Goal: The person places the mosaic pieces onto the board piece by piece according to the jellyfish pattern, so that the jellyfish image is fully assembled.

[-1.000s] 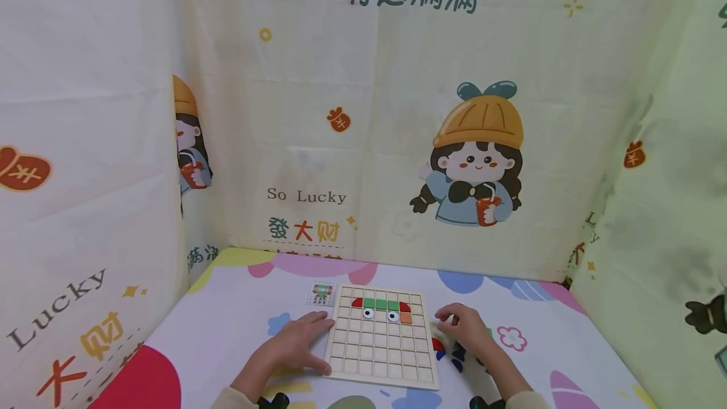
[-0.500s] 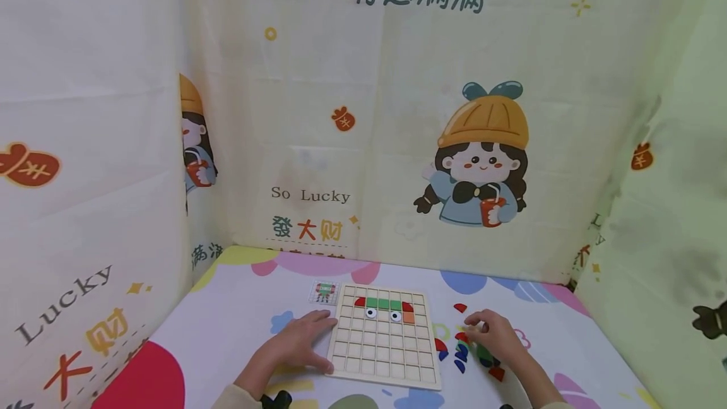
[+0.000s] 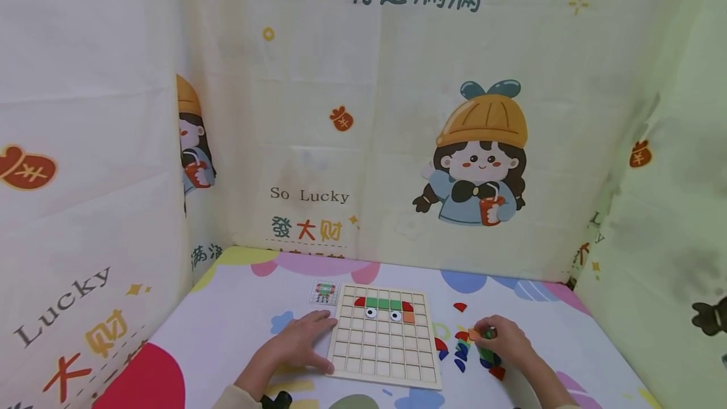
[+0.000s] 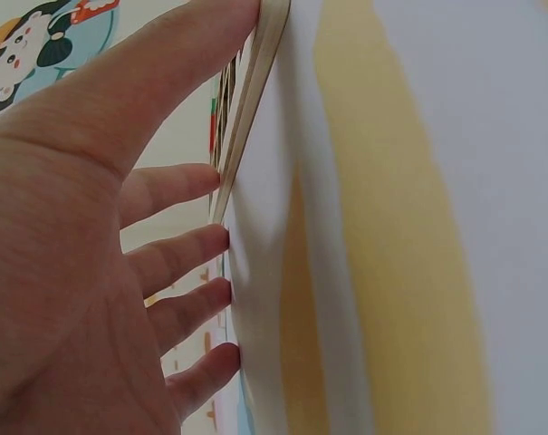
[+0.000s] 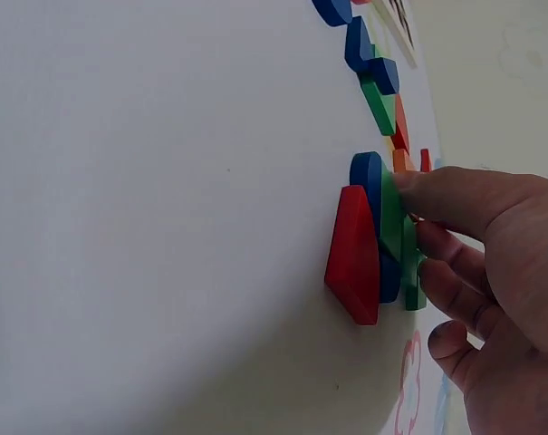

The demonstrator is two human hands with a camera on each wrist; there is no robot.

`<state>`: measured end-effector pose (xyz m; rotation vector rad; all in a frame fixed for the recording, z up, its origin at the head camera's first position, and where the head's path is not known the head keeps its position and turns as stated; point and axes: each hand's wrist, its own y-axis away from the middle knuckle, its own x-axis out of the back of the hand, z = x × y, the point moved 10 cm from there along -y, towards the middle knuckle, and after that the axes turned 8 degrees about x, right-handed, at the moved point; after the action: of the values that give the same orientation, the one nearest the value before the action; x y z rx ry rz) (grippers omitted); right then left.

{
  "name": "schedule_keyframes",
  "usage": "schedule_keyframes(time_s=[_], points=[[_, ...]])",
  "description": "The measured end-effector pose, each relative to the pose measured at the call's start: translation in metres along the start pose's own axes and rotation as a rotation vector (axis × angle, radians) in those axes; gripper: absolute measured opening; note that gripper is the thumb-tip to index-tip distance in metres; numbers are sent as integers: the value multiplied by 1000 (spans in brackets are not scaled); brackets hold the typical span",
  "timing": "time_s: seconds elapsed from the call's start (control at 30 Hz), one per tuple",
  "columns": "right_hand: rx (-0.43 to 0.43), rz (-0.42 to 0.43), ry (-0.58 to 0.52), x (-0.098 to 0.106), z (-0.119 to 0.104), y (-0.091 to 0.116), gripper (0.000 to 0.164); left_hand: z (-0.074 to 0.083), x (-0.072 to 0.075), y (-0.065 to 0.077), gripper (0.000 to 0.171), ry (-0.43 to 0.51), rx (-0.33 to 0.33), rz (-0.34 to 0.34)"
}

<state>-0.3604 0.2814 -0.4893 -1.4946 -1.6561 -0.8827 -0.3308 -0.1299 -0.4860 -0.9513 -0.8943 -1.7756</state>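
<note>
A gridded wooden board [image 3: 386,349] lies on the table, with red quarter-round pieces, green squares, two eye pieces [image 3: 396,316] and an orange square set near its top. My left hand [image 3: 301,341] rests against the board's left edge, fingers spread and thumb at the near corner. To the right of the board, my right hand [image 3: 505,338] pinches an orange block [image 3: 473,334] between thumb and fingers; in the right wrist view the thumb partly hides it. Under and beside that hand lie green pieces [image 5: 393,217], blue pieces [image 5: 368,172] and a red piece [image 5: 353,258].
A small pattern card [image 3: 324,293] with a robot-like figure lies by the board's upper left corner. Loose red [image 3: 460,307] and blue pieces [image 3: 459,366] are scattered between board and right hand. Printed cloth [image 3: 318,144] hangs behind the patterned table.
My right hand has moved right, away from the board's edge to the loose pieces, and an orange block now shows at its fingertips. The left hand stays at the board.
</note>
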Motion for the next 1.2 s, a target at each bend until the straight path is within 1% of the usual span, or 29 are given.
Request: schedule_keyframes(time_s=[0.2,0.3,0.37,0.53,0.73,0.9,1.03,1.2], points=[[-12,-8,39,0,-4,1,29,0,0,0,91,-6,-2,4],[-14,-8,42,-1,-4,2,28,1,0,0,90,-4,-7,4],[-6,1,33,-2,-5,2,27,1,0,1,90,-2,-9,4],[17,35,-30,-4,-11,-4,22,0,0,0,91,-1,0,5],[71,68,-50,-8,-30,-11,17,1,0,0,91,-6,-6,6],[133,93,-53,-12,-50,-15,16,-1,-1,0,91,-2,8,4],[175,89,-66,-18,-66,-19,13,-1,-1,-1,91,5,13,5],[188,75,-96,-29,-81,-25,13,-1,0,-1,92,0,4,11]])
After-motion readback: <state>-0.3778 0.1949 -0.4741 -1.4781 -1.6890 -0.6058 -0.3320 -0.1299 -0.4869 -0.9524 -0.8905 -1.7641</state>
